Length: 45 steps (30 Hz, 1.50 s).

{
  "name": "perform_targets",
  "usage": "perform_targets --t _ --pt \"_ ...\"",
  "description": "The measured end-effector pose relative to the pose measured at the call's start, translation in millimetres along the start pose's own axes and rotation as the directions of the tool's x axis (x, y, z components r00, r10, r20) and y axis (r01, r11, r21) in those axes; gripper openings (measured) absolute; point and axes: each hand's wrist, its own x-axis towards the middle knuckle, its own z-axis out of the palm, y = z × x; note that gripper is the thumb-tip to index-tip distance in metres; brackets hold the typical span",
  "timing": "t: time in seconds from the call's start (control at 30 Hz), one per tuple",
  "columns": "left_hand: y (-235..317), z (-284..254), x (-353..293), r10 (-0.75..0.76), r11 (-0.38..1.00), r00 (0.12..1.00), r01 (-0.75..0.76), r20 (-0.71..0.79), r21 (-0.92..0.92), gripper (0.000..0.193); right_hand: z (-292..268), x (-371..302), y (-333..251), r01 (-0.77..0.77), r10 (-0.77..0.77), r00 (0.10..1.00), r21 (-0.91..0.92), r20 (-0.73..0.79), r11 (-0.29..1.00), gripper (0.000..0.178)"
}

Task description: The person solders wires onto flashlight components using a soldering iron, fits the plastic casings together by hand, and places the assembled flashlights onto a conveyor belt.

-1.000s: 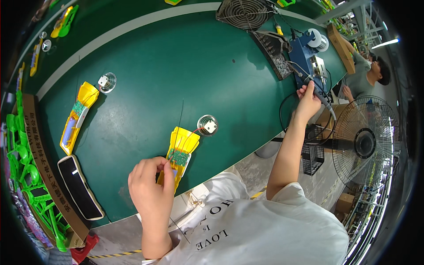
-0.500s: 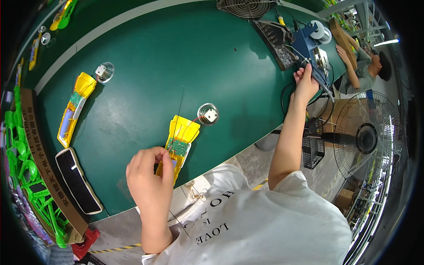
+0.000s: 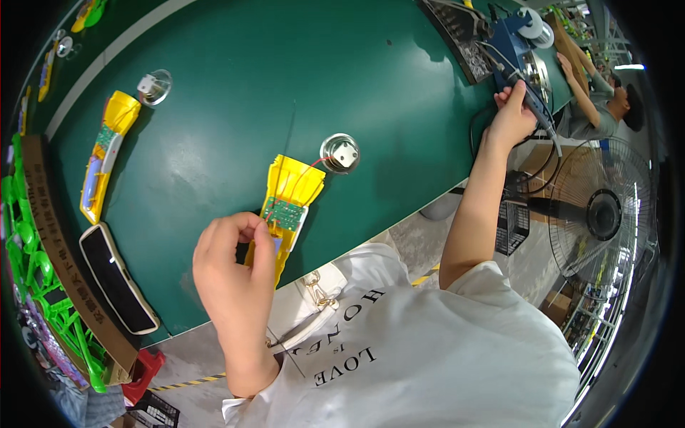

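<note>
On the green bench in front of me lies an open yellow casing (image 3: 297,180) with a green circuit board (image 3: 284,214) and a blue battery cell, partly covered by my fingers. A red wire runs from it to a round clear lamp head (image 3: 340,153) with a white centre. My left hand (image 3: 239,267) pinches a thin dark strand, apparently solder wire (image 3: 289,139), over the board. My right hand (image 3: 512,121) is closed around the grey handle of a soldering iron (image 3: 536,107) beside the blue soldering stand (image 3: 510,36). Whether the iron's tip is in the stand, I cannot tell.
A second yellow casing (image 3: 123,113) with its lamp head lies at left, above a phone (image 3: 118,278). A cardboard box (image 3: 68,264) of green plastic parts stands at the left edge. At right are a standing fan (image 3: 603,214) and a person (image 3: 606,107).
The view has shifted, so the casings sit slightly higher and further left in the picture. Both hands keep their grips, the right one still beside the stand.
</note>
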Motion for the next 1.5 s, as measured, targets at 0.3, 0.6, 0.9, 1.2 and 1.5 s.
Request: perform_targets --t 0.3,0.6,0.9,1.2,1.5 --pt "9.8 -3.3 13.2 -0.053 0.995 0.998 0.055 -0.033 0.081 0.006 5.2 -1.7 0.0 0.084 -0.083 0.996 -0.058 0.021 0.995 0.017" --pt "12.7 -6.3 0.1 0.0 0.993 1.0 0.0 0.002 0.121 0.006 -8.7 -16.5 -21.0 0.045 -0.043 0.998 0.036 -0.05 0.998 0.018" --pt "11.9 -6.2 -2.0 0.016 0.995 1.0 -0.016 0.0 0.099 0.006 -15.0 -18.9 -29.9 -0.052 0.052 0.999 0.105 -0.001 0.993 0.017" --pt "5.5 -6.8 -6.8 0.025 0.996 0.999 -0.021 -0.047 0.085 0.006 -14.8 -29.6 -42.7 -0.028 0.03 0.999 0.068 -0.02 0.997 0.017" --pt "-1.6 -3.2 -4.5 0.089 0.993 0.993 -0.081 -0.083 0.088 0.007 -32.7 -122.6 -117.7 -0.112 -0.053 0.851 0.28 0.523 0.953 0.025"
